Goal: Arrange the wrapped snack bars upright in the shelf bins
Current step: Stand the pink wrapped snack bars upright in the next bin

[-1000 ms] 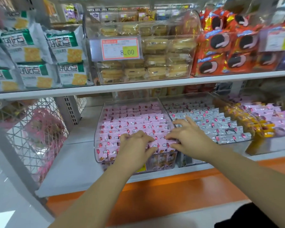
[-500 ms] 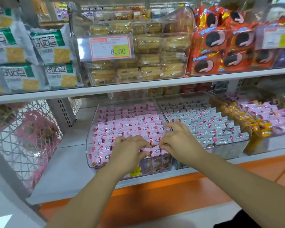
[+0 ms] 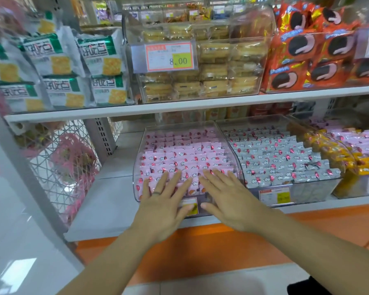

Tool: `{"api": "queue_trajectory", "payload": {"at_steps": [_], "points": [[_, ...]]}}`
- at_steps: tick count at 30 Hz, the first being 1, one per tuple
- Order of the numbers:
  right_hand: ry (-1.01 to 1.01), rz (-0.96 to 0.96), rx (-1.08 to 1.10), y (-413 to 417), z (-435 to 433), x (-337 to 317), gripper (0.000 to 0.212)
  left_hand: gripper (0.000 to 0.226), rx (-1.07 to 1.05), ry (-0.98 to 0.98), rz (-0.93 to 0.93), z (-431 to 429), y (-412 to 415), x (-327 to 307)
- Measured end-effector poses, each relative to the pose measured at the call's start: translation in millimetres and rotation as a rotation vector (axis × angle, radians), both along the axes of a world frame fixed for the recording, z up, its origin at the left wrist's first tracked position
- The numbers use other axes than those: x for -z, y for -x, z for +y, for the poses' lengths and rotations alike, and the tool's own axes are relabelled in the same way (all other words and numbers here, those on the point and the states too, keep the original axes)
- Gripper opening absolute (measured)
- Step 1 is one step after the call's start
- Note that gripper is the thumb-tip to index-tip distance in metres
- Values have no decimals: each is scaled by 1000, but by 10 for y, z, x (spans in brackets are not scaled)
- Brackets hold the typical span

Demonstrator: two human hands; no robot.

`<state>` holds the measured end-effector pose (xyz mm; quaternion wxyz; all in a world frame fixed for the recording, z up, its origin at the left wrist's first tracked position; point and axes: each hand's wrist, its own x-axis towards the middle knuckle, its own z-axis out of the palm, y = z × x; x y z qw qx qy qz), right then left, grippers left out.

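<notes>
A clear plastic bin point(image 3: 226, 136) on the lower shelf is packed with rows of upright pink wrapped snack bars point(image 3: 183, 155). My left hand point(image 3: 164, 201) lies flat, fingers straight and spread, over the front rows on the bin's left side. My right hand point(image 3: 224, 199) lies flat beside it over the front rows on the right. Neither hand holds a bar. The front row and the bin's price label are partly hidden under my palms.
A second clear bin point(image 3: 315, 188) to the right holds grey wrapped bars point(image 3: 273, 158); beyond it are yellow packs point(image 3: 337, 152) and more pink ones. The upper shelf point(image 3: 179, 107) carries cracker bags, a cake bin with a price tag point(image 3: 169, 56), and red cookie packs. A wire basket point(image 3: 62, 158) stands left.
Half a second ago both hands pinched bars at the bin's front centre. Now the fingers have straightened and spread flat over the front rows, and the view has shifted left.
</notes>
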<state>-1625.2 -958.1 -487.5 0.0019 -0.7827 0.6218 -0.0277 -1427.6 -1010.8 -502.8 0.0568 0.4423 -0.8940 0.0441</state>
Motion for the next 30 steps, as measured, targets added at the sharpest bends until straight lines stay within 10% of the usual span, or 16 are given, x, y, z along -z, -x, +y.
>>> {"api": "queue_trajectory", "payload": {"at_steps": [12,19,30], "points": [[0,-63,15,8,42,-204,73,62,-9,-147,-24,-33,-8,-190],[-62,5,89,-101,-170,-119,100,55,-106,-196,19,-164,93,-159],[-52,-162,106,-82,-285,-404,57,53,-95,-198,100,-309,37,-329]]}}
